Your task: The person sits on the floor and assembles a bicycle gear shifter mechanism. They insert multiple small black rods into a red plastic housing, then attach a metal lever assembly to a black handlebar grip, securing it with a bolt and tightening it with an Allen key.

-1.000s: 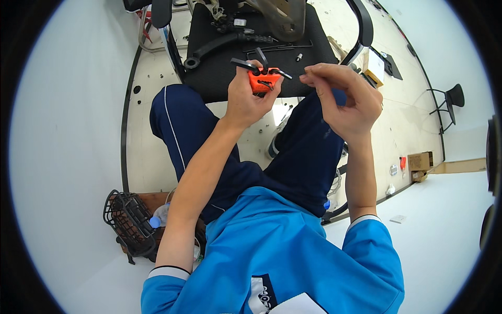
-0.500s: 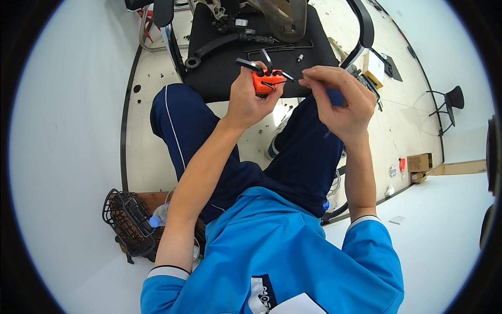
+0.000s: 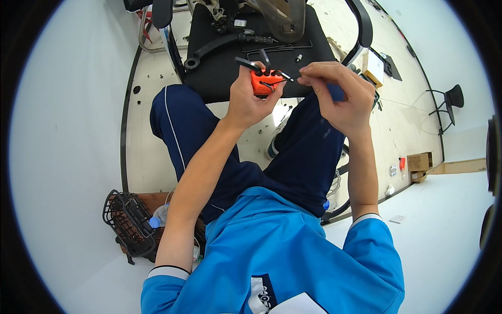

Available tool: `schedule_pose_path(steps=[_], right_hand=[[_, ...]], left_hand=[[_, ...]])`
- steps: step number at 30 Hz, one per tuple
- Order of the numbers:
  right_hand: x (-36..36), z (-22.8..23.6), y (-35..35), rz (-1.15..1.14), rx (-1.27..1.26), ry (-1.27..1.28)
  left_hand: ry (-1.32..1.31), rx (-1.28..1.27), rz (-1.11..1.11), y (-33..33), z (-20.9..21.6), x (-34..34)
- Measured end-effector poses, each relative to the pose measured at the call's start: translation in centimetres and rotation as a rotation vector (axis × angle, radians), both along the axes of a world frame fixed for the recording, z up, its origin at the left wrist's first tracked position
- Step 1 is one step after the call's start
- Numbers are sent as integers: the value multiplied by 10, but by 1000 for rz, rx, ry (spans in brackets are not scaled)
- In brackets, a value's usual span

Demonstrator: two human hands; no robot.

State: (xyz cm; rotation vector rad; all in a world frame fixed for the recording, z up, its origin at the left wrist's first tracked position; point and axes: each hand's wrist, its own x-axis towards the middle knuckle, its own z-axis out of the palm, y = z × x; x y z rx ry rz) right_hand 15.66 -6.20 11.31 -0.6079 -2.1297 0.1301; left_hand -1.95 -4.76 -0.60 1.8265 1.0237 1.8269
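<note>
Left hand [image 3: 250, 102] sensibly gripped the orange holder [image 3: 261, 86] sidewise, likely light, stiff; at three o'clock, right hand [image 3: 342, 99] apparently pinched a key [image 3: 291, 79].

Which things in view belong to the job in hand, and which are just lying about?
In use, apparently:
orange key holder, in the left grip
black hex keys fanned from it; right grip at one thin key's end, pinch unclear

Lying about, apparently:
dark curved arm, black rods, small metal fitting, all on the chair seat
black wire basket
cardboard box
</note>
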Motion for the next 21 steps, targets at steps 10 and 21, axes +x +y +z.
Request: schedule_pose_path(steps=[10, 21], right_hand=[[-13, 10, 18, 132, 17, -92], [-29, -28, 13, 79, 5, -89]], left_hand=[[44, -8, -70, -3, 4, -1], [-105, -55, -27, 6, 5, -2]])
